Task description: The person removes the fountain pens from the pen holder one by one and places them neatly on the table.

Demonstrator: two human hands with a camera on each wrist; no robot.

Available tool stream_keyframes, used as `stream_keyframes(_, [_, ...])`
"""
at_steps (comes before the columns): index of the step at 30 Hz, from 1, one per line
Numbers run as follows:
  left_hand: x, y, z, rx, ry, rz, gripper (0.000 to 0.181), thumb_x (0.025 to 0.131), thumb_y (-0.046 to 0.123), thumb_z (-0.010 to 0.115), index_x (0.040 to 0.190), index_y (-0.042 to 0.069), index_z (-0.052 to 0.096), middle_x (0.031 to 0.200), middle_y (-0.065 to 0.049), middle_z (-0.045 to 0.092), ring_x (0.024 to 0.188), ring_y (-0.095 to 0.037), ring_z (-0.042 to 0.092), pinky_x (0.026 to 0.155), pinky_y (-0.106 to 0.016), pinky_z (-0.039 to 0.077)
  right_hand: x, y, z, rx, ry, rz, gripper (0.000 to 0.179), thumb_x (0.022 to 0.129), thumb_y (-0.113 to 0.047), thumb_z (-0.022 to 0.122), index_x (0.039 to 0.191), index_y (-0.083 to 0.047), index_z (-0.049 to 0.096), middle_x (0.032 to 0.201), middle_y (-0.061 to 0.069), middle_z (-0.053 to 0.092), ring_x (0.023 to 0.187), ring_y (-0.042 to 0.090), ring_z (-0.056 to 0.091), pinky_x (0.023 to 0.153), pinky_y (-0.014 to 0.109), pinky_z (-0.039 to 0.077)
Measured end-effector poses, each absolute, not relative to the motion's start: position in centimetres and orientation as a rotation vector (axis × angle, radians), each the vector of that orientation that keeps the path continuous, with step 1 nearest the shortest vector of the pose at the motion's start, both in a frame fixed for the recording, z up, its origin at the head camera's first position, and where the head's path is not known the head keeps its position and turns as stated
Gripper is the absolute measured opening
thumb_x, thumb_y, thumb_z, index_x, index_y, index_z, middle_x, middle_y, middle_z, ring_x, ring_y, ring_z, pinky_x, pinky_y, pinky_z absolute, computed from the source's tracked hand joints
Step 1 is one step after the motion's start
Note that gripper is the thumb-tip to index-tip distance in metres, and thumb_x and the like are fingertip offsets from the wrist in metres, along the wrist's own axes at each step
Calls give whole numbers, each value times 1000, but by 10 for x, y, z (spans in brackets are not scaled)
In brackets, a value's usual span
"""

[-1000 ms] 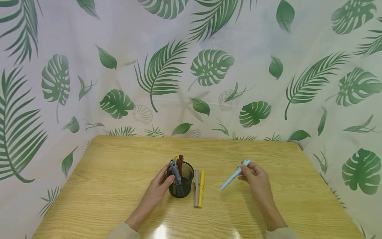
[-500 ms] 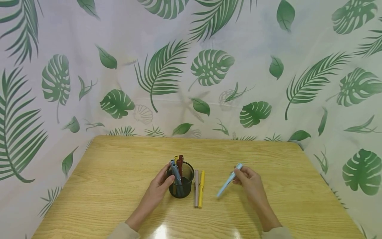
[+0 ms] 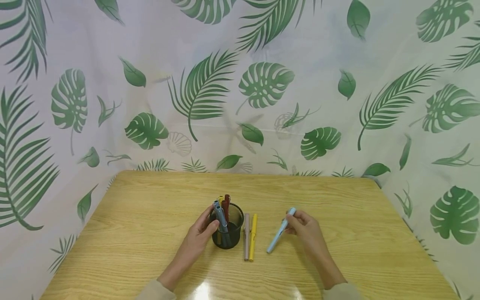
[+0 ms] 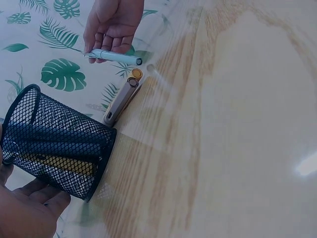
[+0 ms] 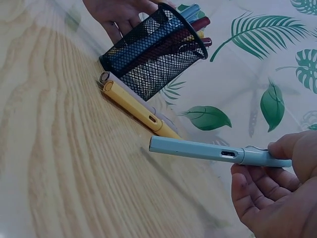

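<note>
My left hand (image 3: 198, 238) holds the near left side of a black mesh pen cup (image 3: 233, 238), its fingers behind the rim and thumb at the front. Blue, yellow and dark red pens (image 5: 200, 24) stand in the cup, leaning to its left side. To the right, my right hand (image 3: 306, 231) pinches a light blue pen (image 5: 198, 149) near its cap end between thumb and fingers. That pen slants, its lower end close over the table, pointing down toward the left. Between the cup and this pen, a grey pen (image 3: 246, 241) and a yellow pen (image 3: 253, 239) lie side by side on the table.
The wooden table (image 3: 150, 200) extends around both hands, with its far edge below a leaf-printed cloth (image 3: 277, 141). This cloth also hangs along the left and right sides. Glare (image 3: 201, 289) shows near the front of the table.
My right hand has moved left and slightly nearer with the light blue pen, which has tilted more steeply and come closer to the lying pens. My left hand and the cup have stayed put.
</note>
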State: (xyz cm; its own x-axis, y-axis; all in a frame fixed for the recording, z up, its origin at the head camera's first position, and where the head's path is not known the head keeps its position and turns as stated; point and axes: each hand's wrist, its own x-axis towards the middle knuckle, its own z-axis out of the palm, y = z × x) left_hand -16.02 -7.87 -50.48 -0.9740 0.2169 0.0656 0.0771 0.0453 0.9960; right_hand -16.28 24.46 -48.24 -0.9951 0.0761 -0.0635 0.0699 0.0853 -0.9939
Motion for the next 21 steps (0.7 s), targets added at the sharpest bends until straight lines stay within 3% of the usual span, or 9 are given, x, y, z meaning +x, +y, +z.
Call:
stream_keyframes(6, [-160, -78, -506, 299, 2183, 2082, 62, 109, 31, 56, 164, 15, 32, 159, -24, 38, 148, -41, 35, 118, -56, 33, -163, 242, -488, -154, -2358, 2097, 36, 107, -16, 60, 128, 13, 58, 105, 17, 70, 89, 19, 67, 83, 33, 59])
stream_keyframes(21, [-161, -78, -506, 293, 2186, 2089, 63, 108, 31, 57, 163, 14, 32, 159, -24, 39, 147, -41, 37, 117, -56, 34, -170, 221, -499, -186, -2436, 2021, 35, 103, -12, 66, 128, 12, 61, 93, 9, 70, 82, 18, 64, 69, 27, 56])
